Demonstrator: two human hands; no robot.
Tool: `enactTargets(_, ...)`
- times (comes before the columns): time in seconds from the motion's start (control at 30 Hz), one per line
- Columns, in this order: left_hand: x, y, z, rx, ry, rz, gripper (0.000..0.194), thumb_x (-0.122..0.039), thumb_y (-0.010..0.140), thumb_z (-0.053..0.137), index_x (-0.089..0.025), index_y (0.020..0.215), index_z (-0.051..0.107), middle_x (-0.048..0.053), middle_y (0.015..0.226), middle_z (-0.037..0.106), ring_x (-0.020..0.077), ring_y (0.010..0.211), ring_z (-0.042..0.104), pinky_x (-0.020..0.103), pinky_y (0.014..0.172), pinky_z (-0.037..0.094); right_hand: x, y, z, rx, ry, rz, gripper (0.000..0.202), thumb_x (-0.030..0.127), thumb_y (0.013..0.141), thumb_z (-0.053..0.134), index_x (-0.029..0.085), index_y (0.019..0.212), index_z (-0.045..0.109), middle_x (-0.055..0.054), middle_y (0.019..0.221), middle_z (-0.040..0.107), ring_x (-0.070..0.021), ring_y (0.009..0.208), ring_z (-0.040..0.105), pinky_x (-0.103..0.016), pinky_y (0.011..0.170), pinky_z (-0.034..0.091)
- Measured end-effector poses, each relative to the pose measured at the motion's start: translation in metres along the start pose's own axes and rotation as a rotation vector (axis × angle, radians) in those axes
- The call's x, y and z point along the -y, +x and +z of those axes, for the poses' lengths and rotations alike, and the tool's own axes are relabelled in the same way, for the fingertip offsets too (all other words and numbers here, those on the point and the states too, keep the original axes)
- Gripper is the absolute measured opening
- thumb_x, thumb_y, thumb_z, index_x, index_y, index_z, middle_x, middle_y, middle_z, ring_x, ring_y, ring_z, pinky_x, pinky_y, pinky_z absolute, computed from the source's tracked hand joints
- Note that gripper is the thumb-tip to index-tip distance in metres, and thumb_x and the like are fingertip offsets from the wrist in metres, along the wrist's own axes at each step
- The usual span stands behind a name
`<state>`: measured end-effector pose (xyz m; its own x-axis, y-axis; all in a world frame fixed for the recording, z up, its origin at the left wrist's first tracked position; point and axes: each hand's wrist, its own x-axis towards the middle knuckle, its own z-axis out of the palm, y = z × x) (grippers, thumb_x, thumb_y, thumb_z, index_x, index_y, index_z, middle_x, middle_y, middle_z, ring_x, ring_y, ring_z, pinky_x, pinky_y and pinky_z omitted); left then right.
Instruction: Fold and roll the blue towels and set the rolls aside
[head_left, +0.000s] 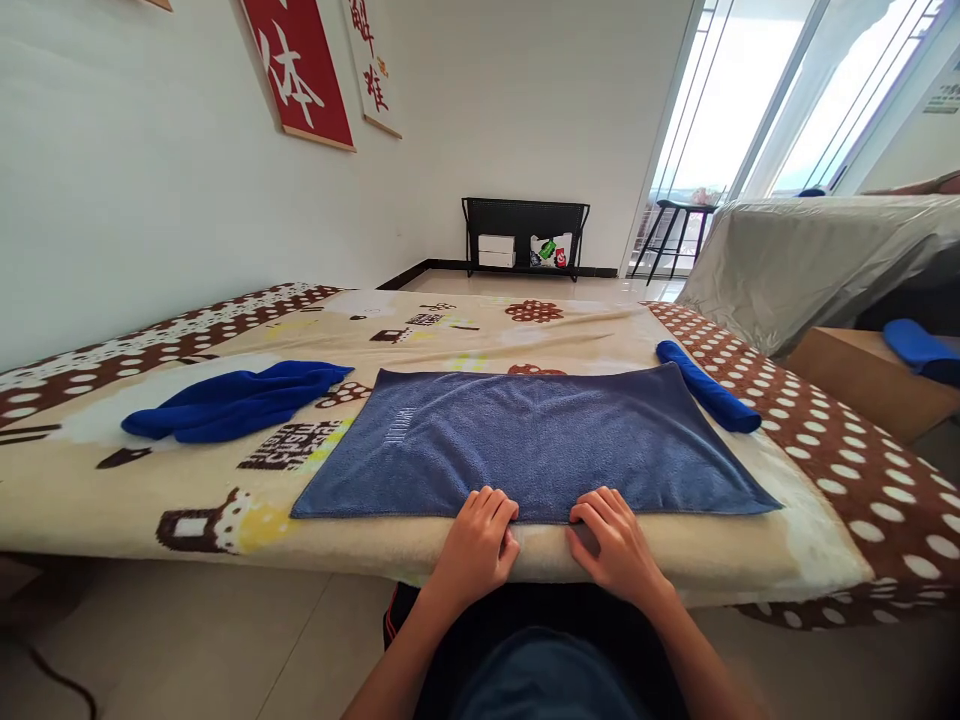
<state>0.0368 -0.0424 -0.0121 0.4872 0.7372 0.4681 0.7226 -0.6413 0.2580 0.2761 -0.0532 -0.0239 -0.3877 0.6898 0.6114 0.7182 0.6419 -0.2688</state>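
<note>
A grey-blue towel (540, 440) lies spread out on the patterned blanket (420, 350), its long near side along the blanket's front edge. My left hand (481, 535) has its fingers curled over that near side, left of the middle. To the right of it, my right hand (611, 535) is curled over the same side, with a gap between the two. Left of the towel is a crumpled bright blue cloth (236, 400). A rolled blue cloth (707, 387) rests by the towel's far right corner.
At the right, a cardboard box (862, 380) has a blue roll (922, 350) on it, beside a large object under a plastic cover (810, 260). A black rack (525, 225) stands at the far wall. A stool (679, 235) is near the window.
</note>
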Motion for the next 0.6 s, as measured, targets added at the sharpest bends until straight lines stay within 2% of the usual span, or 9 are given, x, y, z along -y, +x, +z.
enactTargets(0.1, -0.003, 0.001, -0.007, 0.031, -0.049, -0.007, 0.018, -0.007, 0.078, 0.049, -0.02, 0.09, 0.052, 0.006, 0.089, 0.057, 0.023, 0.086, 0.05, 0.04, 0.08, 0.043, -0.004, -0.003, -0.004, -0.014, 0.084, -0.022, 0.009, 0.015, 0.09, 0.053, 0.02, 0.095, 0.058, -0.005, 0.089, 0.061, -0.0189, 0.083, 0.053, -0.037, 0.078, 0.044)
enactTargets(0.2, 0.006, -0.004, -0.025, 0.068, -0.159, 0.004, 0.017, -0.01, 0.084, 0.049, -0.021, 0.095, 0.055, 0.005, 0.096, 0.059, 0.0214, 0.092, 0.053, 0.037, 0.086, 0.046, -0.025, -0.017, -0.017, -0.071, 0.118, -0.014, 0.013, 0.016, 0.091, 0.052, 0.022, 0.099, 0.061, -0.006, 0.096, 0.064, -0.0195, 0.088, 0.058, -0.038, 0.081, 0.047)
enactTargets(0.27, 0.025, -0.015, -0.04, 0.03, -0.155, -0.021, 0.022, -0.01, 0.085, 0.047, -0.022, 0.101, 0.056, 0.006, 0.103, 0.06, 0.0215, 0.099, 0.055, 0.036, 0.09, 0.046, -0.05, -0.034, -0.032, -0.148, 0.043, 0.052, 0.014, 0.019, 0.091, 0.053, 0.022, 0.101, 0.063, -0.008, 0.102, 0.065, -0.0216, 0.093, 0.06, -0.04, 0.085, 0.048)
enactTargets(0.33, 0.054, -0.033, -0.055, -0.065, -0.039, -0.089, 0.029, -0.009, 0.083, 0.046, -0.022, 0.106, 0.058, 0.007, 0.108, 0.061, 0.0237, 0.105, 0.055, 0.038, 0.094, 0.044, -0.077, -0.055, -0.048, -0.193, -0.072, 0.146, 0.015, 0.023, 0.091, 0.055, 0.023, 0.103, 0.064, -0.007, 0.105, 0.066, -0.0233, 0.097, 0.061, -0.042, 0.089, 0.047)
enactTargets(0.43, 0.103, -0.065, -0.068, -0.164, 0.17, -0.191, 0.032, -0.012, 0.078, 0.049, -0.023, 0.106, 0.061, 0.009, 0.109, 0.062, 0.028, 0.107, 0.055, 0.043, 0.096, 0.041, -0.11, -0.086, -0.066, -0.181, -0.188, 0.228, 0.02, 0.03, 0.091, 0.056, 0.026, 0.108, 0.065, -0.005, 0.109, 0.067, -0.0243, 0.102, 0.061, -0.043, 0.091, 0.046)
enactTargets(0.5, 0.126, -0.08, -0.071, -0.178, 0.22, -0.215, 0.03, -0.015, 0.079, 0.049, -0.023, 0.105, 0.061, 0.009, 0.107, 0.062, 0.0287, 0.106, 0.055, 0.042, 0.094, 0.041, -0.12, -0.097, -0.071, -0.171, -0.214, 0.237, 0.022, 0.032, 0.09, 0.056, 0.026, 0.11, 0.065, -0.005, 0.11, 0.067, -0.0244, 0.104, 0.06, -0.042, 0.092, 0.046)
enactTargets(0.6, 0.139, -0.086, -0.07, -0.153, 0.241, -0.199, 0.026, -0.015, 0.079, 0.049, -0.022, 0.1, 0.061, 0.008, 0.103, 0.063, 0.0278, 0.103, 0.056, 0.042, 0.091, 0.041, -0.121, -0.098, -0.071, -0.174, -0.246, 0.235, 0.019, 0.032, 0.089, 0.056, 0.026, 0.104, 0.066, -0.004, 0.107, 0.067, -0.0241, 0.101, 0.061, -0.041, 0.09, 0.046)
